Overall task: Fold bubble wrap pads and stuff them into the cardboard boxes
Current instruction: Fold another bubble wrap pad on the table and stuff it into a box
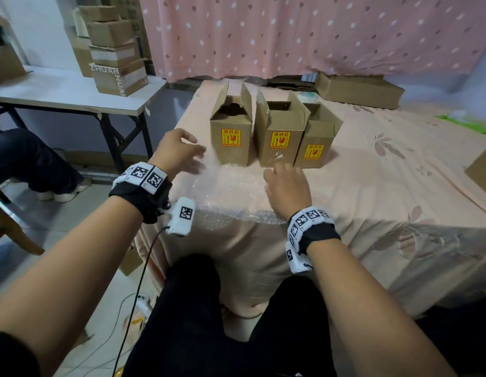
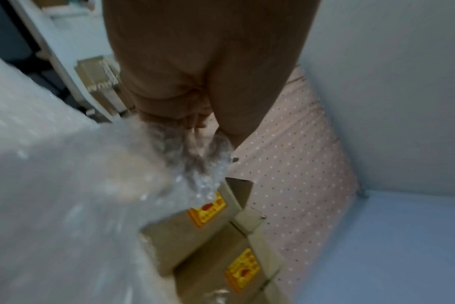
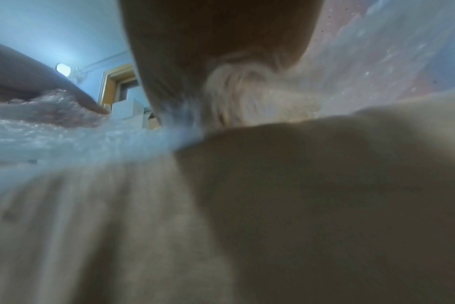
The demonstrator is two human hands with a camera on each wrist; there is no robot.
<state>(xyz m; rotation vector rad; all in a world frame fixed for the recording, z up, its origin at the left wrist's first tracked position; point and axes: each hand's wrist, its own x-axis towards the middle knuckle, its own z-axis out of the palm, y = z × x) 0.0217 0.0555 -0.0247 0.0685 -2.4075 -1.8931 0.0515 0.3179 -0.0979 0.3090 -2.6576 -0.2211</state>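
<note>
A clear bubble wrap sheet (image 1: 231, 191) lies on the near corner of the bed, in front of three open-topped cardboard boxes (image 1: 232, 131) (image 1: 280, 131) (image 1: 316, 140) with yellow fragile stickers. My left hand (image 1: 182, 153) is at the sheet's far left corner. In the left wrist view its fingertips (image 2: 195, 125) pinch bunched bubble wrap (image 2: 190, 156). My right hand (image 1: 286, 186) rests palm down on the sheet's right side, with its fingers curled over the far edge just before the middle box. The right wrist view is blurred and shows bubble wrap (image 3: 377, 67) rising beside the hand.
The bed (image 1: 386, 172) with its peach flowered cover stretches to the right. A white folding table (image 1: 73, 96) with stacked cartons (image 1: 113, 50) stands at the left. Another person's leg (image 1: 32, 161) is under it. A pink curtain (image 1: 318, 34) hangs behind the boxes.
</note>
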